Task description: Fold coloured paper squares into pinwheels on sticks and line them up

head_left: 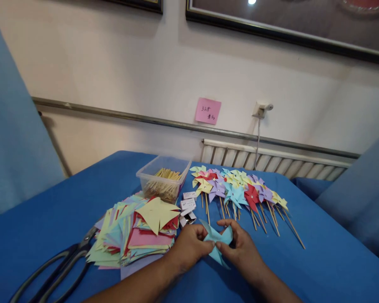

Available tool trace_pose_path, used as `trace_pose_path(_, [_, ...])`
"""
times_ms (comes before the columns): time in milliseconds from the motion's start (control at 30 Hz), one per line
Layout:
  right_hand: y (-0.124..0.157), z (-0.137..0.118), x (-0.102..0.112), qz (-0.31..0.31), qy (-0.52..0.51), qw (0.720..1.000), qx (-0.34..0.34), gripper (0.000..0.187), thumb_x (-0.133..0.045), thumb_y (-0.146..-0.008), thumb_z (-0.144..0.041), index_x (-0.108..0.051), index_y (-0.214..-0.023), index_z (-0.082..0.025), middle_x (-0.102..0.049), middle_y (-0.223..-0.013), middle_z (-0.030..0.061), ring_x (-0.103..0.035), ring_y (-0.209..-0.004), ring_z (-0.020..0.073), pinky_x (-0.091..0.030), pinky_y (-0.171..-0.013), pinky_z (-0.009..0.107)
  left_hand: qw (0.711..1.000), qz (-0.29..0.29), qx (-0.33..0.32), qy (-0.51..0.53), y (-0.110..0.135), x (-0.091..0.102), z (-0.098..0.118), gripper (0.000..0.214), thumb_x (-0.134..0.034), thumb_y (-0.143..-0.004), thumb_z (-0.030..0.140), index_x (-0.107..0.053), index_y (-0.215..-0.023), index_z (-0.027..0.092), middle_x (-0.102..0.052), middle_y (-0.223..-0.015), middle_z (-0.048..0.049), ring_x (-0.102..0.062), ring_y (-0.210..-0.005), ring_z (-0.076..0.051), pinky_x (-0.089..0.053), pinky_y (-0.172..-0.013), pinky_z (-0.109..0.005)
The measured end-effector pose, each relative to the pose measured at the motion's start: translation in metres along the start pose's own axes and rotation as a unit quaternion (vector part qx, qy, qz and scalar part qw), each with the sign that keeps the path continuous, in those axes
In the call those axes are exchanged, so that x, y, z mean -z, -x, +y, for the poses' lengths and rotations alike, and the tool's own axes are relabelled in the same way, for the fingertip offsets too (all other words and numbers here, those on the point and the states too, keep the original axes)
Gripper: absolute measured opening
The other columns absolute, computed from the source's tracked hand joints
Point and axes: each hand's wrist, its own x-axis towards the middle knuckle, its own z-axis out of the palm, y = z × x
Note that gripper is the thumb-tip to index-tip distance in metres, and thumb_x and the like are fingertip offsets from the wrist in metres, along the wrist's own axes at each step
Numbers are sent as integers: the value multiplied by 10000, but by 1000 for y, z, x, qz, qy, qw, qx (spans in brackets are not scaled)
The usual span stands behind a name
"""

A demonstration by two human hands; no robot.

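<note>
Between my two hands is a light blue paper pinwheel (219, 253), its corners partly folded in toward the middle. My left hand (192, 246) pinches it from the left, thumb near the centre. From the right, my right hand (238, 246) grips it, thumb pressed close to the other thumb and fingers behind the paper. Left of my left hand lies a pile of coloured paper squares (148, 240), with a slit yellow sheet (158, 213) on top. Just beyond my hands are small white boxes (188, 205), the nearest one open with dark contents I cannot make out.
A clear plastic box (145, 176) of thin wooden sticks (166, 179) stands behind the paper pile. Finished pinwheels on sticks (235, 193) lie at the back right. Large scissors (71, 254) rest at the left on the blue tablecloth (306, 277). A radiator (240, 156) is behind.
</note>
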Motion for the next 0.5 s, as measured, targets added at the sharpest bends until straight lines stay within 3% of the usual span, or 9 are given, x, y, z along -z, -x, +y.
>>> trace_pose_path(133, [-1,4,2,-14,-11,1000,0,397,-694,-699,-269,-561,-1064,-187,-609,-746,-7,-547,-623,150,-421,-589,251,1000,7,-24,-6,3,-4,-2,155,-630,-549,209,-486,-503,174,-454,-453,73,-377,-446,-77,-241,-448,-218])
trace_pose_path(233, [-6,10,11,-23,-126,992,-15,394,-670,-742,-415,-599,-1041,-169,-609,-726,14,-553,-630,158,-422,-595,262,1000,4,-11,24,10,-13,-5,118,-597,-538,173,-487,-496,179,-463,-438,67,-400,-429,-84,-264,-441,-220])
trace_pose_path(300, [-11,16,18,4,-209,977,-35,415,-587,-792,-511,-632,-994,-150,-616,-729,42,-560,-638,166,-428,-605,276,999,-19,3,47,16,-20,-6,102,-587,-523,153,-495,-489,180,-454,-424,71,-391,-410,-81,-265,-430,-219])
trace_pose_path(367, [-16,21,23,39,-208,976,-45,395,-611,-775,-513,-666,-906,-145,-623,-727,51,-559,-629,164,-430,-610,281,996,-68,6,61,23,-24,-5,108,-612,-510,140,-513,-481,173,-448,-423,73,-361,-401,-70,-239,-416,-214])
trace_pose_path(500, [-27,21,12,43,3,998,45,206,-666,-756,-372,-703,-793,-173,-642,-744,42,-577,-706,183,-437,-662,282,961,-247,28,118,33,-22,-1,157,-743,-480,181,-591,-516,163,-511,-473,53,-402,-433,-79,-278,-435,-217])
